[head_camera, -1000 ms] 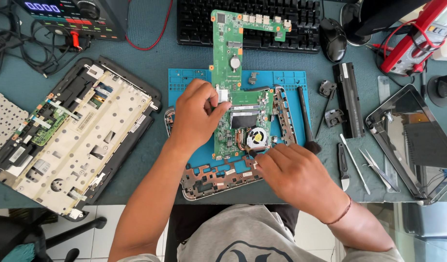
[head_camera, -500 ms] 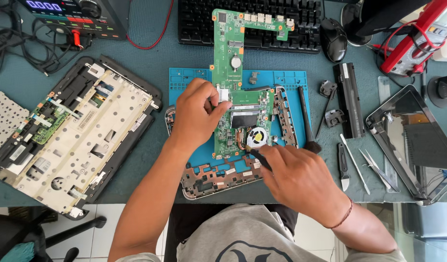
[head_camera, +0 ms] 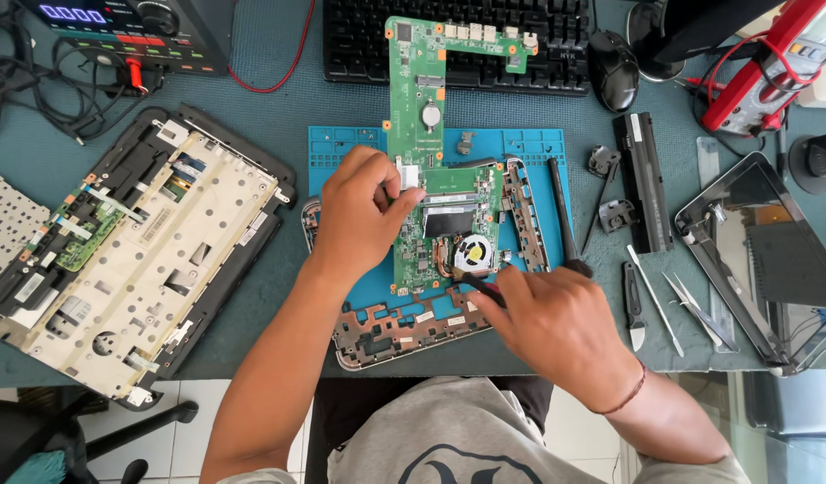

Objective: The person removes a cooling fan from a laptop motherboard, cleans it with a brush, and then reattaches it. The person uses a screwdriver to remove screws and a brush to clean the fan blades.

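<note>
Two hands work the green circuit board point(head_camera: 428, 134) on the blue mat point(head_camera: 341, 148). Left hand point(head_camera: 359, 211) pinches its left edge; right hand point(head_camera: 556, 327) grips a dark tool point(head_camera: 477, 285) tipped near the fan point(head_camera: 473, 254), likely loosening it, needing steady aim. Board's long axis runs near-to-far.

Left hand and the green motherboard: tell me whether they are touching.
Touching. The head view shows the left hand resting on the green motherboard, its thumb and fingertips pressed on the board's left edge over the blue mat.
</note>
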